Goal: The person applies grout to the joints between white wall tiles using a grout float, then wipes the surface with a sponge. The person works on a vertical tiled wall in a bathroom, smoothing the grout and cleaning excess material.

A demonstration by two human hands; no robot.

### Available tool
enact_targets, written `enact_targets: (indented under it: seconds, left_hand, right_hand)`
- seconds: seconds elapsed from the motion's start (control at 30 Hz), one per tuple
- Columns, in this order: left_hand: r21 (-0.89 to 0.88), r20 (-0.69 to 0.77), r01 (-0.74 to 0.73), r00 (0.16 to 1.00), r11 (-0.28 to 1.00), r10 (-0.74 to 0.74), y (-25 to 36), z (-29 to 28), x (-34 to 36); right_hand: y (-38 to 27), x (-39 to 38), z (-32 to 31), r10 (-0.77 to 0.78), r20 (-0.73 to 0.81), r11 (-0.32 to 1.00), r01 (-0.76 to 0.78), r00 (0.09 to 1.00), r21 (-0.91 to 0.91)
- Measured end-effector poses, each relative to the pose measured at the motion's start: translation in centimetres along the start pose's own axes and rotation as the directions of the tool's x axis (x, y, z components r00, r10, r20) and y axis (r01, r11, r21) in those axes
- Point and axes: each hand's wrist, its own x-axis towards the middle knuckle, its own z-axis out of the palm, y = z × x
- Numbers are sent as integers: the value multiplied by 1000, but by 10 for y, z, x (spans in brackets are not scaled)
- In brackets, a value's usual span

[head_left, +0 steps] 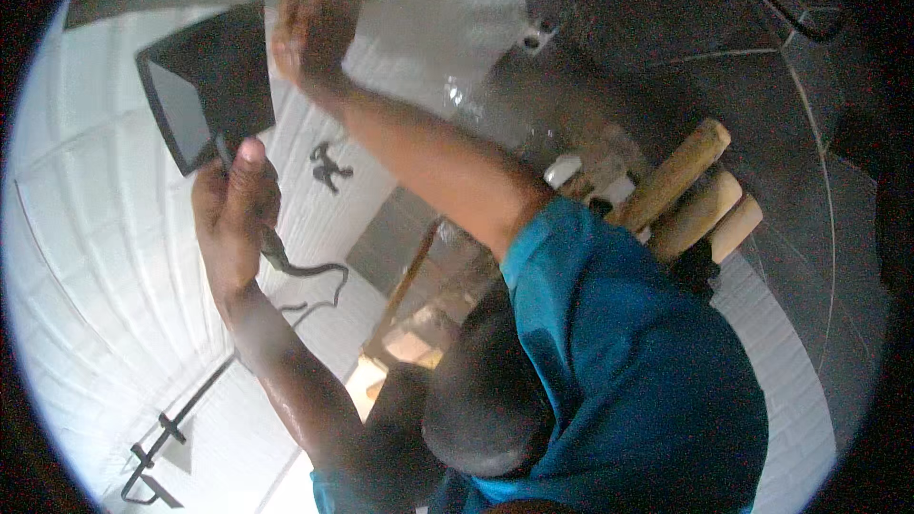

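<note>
My left hand (238, 205) grips the narrow neck of a dark, flat, squarish fixture (233, 57), held up at the upper left, with a dark cable hanging from beneath the hand. My right hand (314, 33) is raised beside the fixture, to its right, against a pale surface. Its fingers look curled, and I cannot make out whether anything is in them. A small dark metal fitting (331, 167) sits on the white tiles between my arms.
Wooden handles or lengths (676, 176) lie on the right by grey tiles (819, 228). A long wooden stick (400, 295) leans lower in the middle among debris. A dark wall rail with brackets (171, 424) is at lower left on white tiled wall (76, 257).
</note>
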Motion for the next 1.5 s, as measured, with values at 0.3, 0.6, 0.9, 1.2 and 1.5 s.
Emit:
enact_targets:
  seconds: [0.3,0.6,0.9,1.2,1.5]
  left_hand:
    - [20,-19,32,999,999,-32,-6,-6,6]
    - [-36,56,39,998,999,-37,-19,-1,17]
    - [178,176,-2,984,984,-29,11,13,8]
    - [155,228,68,968,986,-103,10,12,13]
    - [118,193,52,978,992,-74,7,18,9]
  right_hand:
    - [-9,-9,-3,-55,17,998,55,998,-19]
    - [25,107,-20,-6,-9,1000,6,1000,29]
    - [27,122,-29,-88,-84,996,87,993,-20]
    - [41,150,-12,-85,17,996,84,996,14]
    - [71,131,11,-124,-182,992,115,975,-59]
